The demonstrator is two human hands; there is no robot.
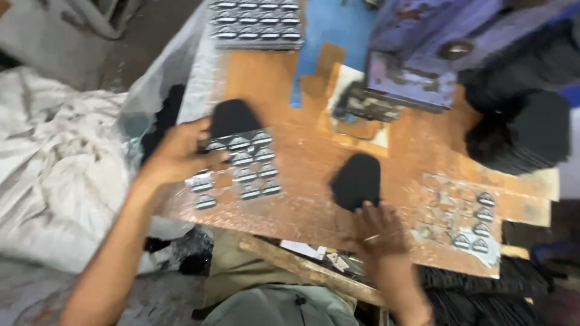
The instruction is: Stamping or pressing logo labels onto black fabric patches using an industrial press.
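Two hands: your left (181,154) pinches the label sheet (241,166) mid-left; your right (377,229), fingers loose, touches the black piece (356,180) just above.

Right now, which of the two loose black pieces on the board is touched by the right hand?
The right hand touches the nearer black piece, mid-board. The other black piece lies beside the left hand.

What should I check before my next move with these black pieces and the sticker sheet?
1. Left hand on the sticker sheet: ok, fingers rest on its left edge.
2. Right hand at the near black piece: ok, fingertips touch its lower edge.
3. Second black piece above the sheet: ok, lying flat.
4. Stickers left on the sheet: ok, several rows.
5. Firmness of either grip: cannot tell, picture blurred.
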